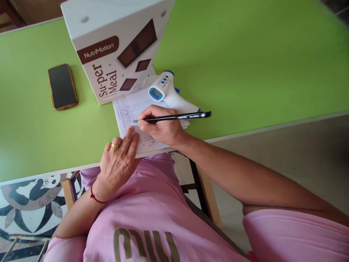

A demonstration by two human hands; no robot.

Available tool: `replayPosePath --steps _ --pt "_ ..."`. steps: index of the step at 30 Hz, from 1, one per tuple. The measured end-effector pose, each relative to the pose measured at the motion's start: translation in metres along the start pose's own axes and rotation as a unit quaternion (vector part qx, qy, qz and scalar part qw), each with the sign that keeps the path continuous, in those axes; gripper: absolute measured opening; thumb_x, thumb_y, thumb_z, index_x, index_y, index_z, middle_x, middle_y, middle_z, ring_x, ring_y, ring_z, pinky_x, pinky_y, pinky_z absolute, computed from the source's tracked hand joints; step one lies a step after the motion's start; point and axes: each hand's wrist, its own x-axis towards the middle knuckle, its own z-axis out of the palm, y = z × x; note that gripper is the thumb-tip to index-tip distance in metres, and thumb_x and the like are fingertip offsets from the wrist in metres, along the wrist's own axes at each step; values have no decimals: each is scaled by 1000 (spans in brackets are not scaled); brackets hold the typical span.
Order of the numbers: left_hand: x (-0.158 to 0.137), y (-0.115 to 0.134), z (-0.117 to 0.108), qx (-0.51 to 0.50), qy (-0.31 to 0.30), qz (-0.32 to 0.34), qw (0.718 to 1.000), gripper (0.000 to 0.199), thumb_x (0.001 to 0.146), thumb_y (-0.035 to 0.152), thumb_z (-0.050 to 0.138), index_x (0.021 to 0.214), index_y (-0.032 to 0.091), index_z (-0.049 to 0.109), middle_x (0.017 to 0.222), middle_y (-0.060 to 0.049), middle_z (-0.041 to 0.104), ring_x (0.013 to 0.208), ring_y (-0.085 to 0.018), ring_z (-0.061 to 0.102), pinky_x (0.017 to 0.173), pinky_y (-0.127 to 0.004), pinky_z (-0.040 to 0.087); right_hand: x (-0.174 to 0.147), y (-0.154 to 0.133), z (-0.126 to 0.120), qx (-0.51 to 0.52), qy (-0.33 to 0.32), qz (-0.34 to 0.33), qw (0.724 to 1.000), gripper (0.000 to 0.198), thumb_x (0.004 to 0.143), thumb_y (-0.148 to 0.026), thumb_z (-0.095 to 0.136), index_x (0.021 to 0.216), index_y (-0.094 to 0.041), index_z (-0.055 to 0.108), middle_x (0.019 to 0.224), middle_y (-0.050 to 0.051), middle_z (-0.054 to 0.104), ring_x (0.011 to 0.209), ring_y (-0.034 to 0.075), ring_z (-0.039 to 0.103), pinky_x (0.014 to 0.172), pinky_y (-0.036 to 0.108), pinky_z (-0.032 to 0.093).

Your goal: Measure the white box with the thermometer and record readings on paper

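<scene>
A black pen (177, 117) is gripped in my right hand (166, 127), its tip on or just above a sheet of paper (154, 142) with handwritten marks. My left hand (120, 156) lies flat at the paper's left edge near the table's front, its fingers stretched out and touching the sheet. A white and blue infrared thermometer (174, 96) rests on the far right part of the paper, just beyond my right hand. Behind the paper stands a tall white box (117, 54) labelled NutriMotion Super Meal, covering part of the sheets.
A smartphone (63, 86) in a brown case lies left of the box, its screen dark. The green table (245, 62) stretches to both sides, with a pale front edge close to my body. Below are a chair frame (68, 193) and a patterned floor (29, 207).
</scene>
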Motion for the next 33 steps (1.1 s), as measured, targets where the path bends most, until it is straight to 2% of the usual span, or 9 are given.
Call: replayPosePath --steps 14,21,33 --pt "0 -1 -1 -3 -11 -1 1000 60 98 46 57 149 17 46 159 -7 40 104 -27 57 79 -38 55 -1 -1 0 -12 2 -11 1000 9 80 -21 59 72 -23 55 61 -4 64 52 11 52 53 25 45" --pt "0 -1 -1 0 -2 1 1000 57 98 45 56 147 17 49 159 -7 41 102 -27 57 78 -38 54 -1 1 -1 -19 39 7 999 11 78 -22 59 68 -23 55 57 -5 63 50 11 51 51 25 44" --pt "1 -1 -1 0 -5 -1 1000 55 100 44 53 147 17 49 159 -6 41 102 -27 57 79 -38 54 -1 0 -1 -23 32 8 999 12 76 -21 60 67 -24 53 55 -5 62 49 11 51 49 25 44"
